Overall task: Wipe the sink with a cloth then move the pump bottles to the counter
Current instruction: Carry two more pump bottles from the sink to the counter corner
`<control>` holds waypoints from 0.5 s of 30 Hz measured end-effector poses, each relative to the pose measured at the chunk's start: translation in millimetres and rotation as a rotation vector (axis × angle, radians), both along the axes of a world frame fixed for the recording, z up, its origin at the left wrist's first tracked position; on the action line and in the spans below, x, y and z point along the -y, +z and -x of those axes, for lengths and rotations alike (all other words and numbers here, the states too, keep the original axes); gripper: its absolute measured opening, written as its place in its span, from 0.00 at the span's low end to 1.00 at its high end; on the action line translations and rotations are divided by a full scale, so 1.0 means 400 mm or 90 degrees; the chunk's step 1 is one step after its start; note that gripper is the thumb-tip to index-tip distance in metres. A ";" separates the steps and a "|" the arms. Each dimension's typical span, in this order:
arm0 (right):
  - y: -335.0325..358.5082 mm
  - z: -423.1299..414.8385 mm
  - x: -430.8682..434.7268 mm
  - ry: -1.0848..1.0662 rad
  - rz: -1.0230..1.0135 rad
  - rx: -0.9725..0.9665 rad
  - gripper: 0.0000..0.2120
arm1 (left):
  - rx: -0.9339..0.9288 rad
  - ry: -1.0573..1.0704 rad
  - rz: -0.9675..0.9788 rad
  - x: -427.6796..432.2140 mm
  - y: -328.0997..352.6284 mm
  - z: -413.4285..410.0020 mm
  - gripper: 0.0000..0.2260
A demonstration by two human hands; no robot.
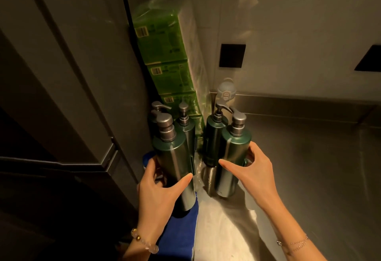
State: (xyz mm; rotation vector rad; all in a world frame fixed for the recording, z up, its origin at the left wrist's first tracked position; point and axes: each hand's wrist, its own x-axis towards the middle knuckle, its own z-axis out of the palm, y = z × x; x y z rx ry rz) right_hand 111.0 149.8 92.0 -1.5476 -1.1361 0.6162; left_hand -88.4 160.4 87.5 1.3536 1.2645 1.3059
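Observation:
Several dark green pump bottles with grey metal pumps stand in the corner of a steel counter (309,168). My left hand (158,190) grips the nearest left bottle (175,161), thumb on its front and fingers behind it. That bottle is over a blue cloth (177,238) lying at the counter's left edge. My right hand (253,170) holds the front right bottle (233,157), thumb and fingers curled round its sides. Two more bottles (186,126) (214,135) stand behind these.
Stacked green plastic-wrapped packs (162,58) lean in the corner behind the bottles. A dark cabinet panel (68,96) runs along the left. Black square plates (232,55) sit on the back wall. A grey capped container (226,89) stands behind the right bottles.

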 end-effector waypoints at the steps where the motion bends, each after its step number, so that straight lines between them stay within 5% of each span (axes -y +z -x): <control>1: -0.008 0.000 -0.011 0.003 0.005 0.001 0.23 | 0.004 0.001 0.008 -0.007 -0.008 -0.006 0.26; 15: -0.105 -0.001 -0.075 0.039 0.060 -0.014 0.26 | 0.061 0.047 0.085 -0.068 -0.077 -0.036 0.29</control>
